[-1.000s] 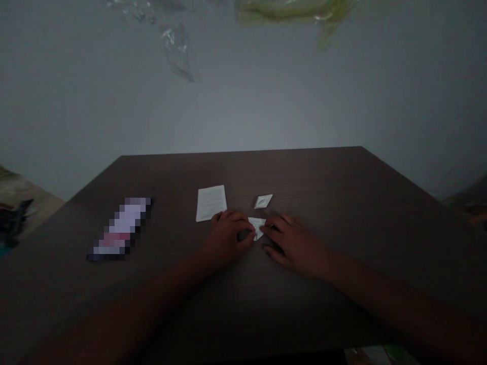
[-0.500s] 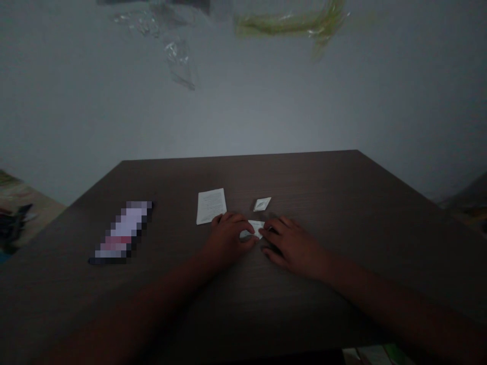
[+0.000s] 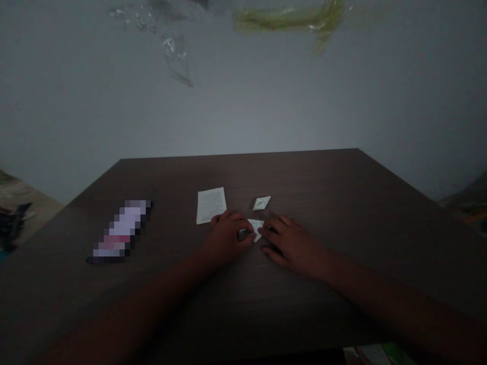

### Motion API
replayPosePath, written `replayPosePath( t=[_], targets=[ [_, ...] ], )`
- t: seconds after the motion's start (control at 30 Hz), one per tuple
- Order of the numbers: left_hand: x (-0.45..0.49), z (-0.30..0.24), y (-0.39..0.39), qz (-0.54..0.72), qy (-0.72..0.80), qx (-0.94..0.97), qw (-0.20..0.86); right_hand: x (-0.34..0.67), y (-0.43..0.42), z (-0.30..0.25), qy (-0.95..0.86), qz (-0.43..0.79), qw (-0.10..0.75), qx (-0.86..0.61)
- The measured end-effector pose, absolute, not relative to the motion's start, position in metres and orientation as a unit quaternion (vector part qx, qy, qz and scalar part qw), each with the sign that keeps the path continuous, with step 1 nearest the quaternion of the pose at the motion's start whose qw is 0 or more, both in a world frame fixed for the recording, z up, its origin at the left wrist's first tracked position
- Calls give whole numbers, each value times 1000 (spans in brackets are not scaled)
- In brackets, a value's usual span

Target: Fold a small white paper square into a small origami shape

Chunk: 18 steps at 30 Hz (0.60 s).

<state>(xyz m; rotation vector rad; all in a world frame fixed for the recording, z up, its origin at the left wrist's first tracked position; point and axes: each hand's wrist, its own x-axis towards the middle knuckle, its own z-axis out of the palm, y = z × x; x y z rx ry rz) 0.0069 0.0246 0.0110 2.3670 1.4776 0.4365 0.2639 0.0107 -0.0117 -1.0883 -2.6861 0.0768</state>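
Note:
A small piece of white paper (image 3: pixel 256 229) lies on the dark table, folded to a pointed shape and partly covered by fingers. My left hand (image 3: pixel 229 235) pinches its left edge, thumb and index finger nearly meeting there. With its fingertips, my right hand (image 3: pixel 291 243) holds the paper's right side against the table; the thumb sits lower and apart from the index finger. Just beyond lies a small diamond-shaped folded paper (image 3: pixel 262 203), untouched. A printed sheet (image 3: pixel 211 204) is behind my left hand, its lower right corner close to the knuckles.
A phone (image 3: pixel 124 228) with a blurred-out screen lies at the left of the brown wooden table (image 3: pixel 304 177). The table's far edge meets a pale wall (image 3: pixel 266 101) with clear and yellow tape on it. Blurred items are at both sides of the table.
The small paper's lower flap has shifted between my fingers, and the visible part now looks more like a triangle. Both hands stay in nearly the same place. The view has tilted slightly.

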Motion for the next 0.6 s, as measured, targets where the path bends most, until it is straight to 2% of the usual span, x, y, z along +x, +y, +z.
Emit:
replayPosePath(
  t=[0.6],
  targets=[
    [4,10,18,143,490,851,123,261,5,-11,-913,20,104,-395]
  ],
)
